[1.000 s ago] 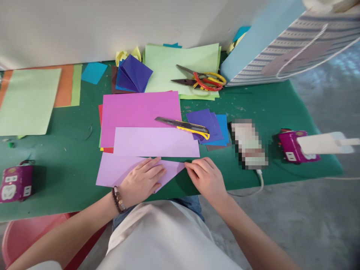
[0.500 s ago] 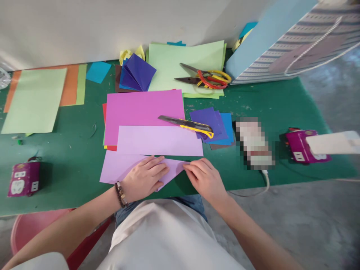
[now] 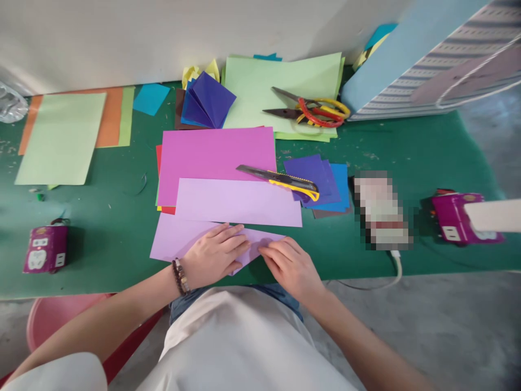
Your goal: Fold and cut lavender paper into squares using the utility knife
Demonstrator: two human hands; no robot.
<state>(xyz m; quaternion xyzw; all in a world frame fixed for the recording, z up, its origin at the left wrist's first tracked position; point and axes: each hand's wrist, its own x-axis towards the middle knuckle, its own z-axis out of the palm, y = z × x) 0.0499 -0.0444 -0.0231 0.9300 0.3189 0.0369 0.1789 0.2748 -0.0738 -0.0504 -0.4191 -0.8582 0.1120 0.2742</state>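
Observation:
A sheet of lilac paper lies at the table's front edge, its right part folded into a slanting point. My left hand rests flat over the middle of this sheet, fingers spread and pressing it down. At the folded right side, my right hand has its thumb and fingers closed together on the slanted paper edge. The paper's tip shows just behind these knuckles. Directly beyond both hands lies a lilac paper strip, partly over a magenta sheet. A yellow and black utility knife lies across their right side.
Scissors lie on pale green sheets at the back. Dark blue paper squares and a blurred-out phone with a cable are to the right. Purple power sockets stand at both ends. A striped paper bag stands back right.
My right hand has slid left and towards me along the slanted paper edge, uncovering the tip. My left hand stays flat on the sheet. The whole view has shifted slightly.

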